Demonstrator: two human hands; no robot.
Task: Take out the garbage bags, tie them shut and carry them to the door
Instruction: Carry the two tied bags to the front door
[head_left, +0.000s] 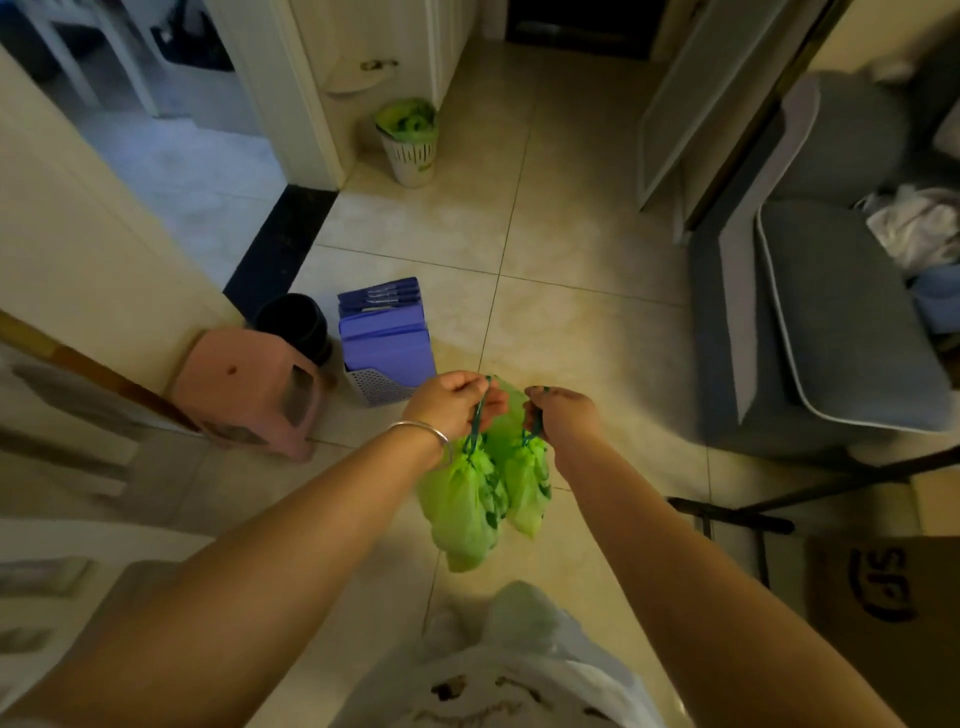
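Both green garbage bags (483, 499) hang straight down, long axis vertical, directly beneath the hands and clear of the floor. The left hand (454, 408) and right hand (558, 415), side by side, are each closed around a dark drawstring (475, 428), so neither is nearer.

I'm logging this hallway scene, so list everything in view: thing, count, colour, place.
green garbage bags: two, green, hanging by drawstrings from both hands, centre
white bag: one, whitish, bottom centre
waste bin: one, white with green liner, by the doorframe
stool: one, pink, left
dark bin: one, black, behind the stool
basket: one, lilac, holding blue folders
sofa: one, grey, right
cardboard box: one, brown, lower right
bracelet: one, silver, left wrist
left hand: gripping a drawstring
right hand: gripping a drawstring
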